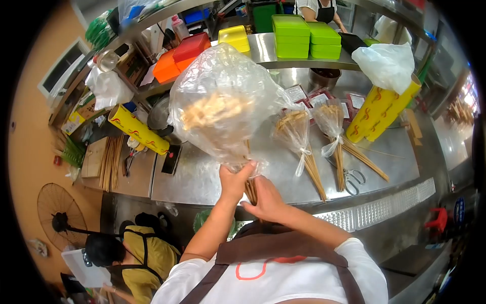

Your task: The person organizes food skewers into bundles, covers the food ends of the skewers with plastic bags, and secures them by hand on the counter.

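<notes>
A large clear plastic bag (217, 101) covers the pale food on a bunch of wooden skewers (250, 191). My left hand (237, 182) closes around the gathered neck of the bag, above the skewers' lower ends. Just below and to the right, my right hand (267, 198) is wrapped round the sticks. To the right lie two bagged skewer bundles, one (296, 126) tied with a white strip and another (331, 121) beside it, also tied. Scissors (354, 181) rest near the second bundle's sticks.
Yellow rolls (139, 129) stand at left, more (377, 114) at right. Green boxes (291, 36) and a red box (191, 48) sit on the shelf (260, 50). A phone (171, 159) lies on the steel table (202, 185). One person (144, 248) is at lower left, another (321, 11) behind the shelf.
</notes>
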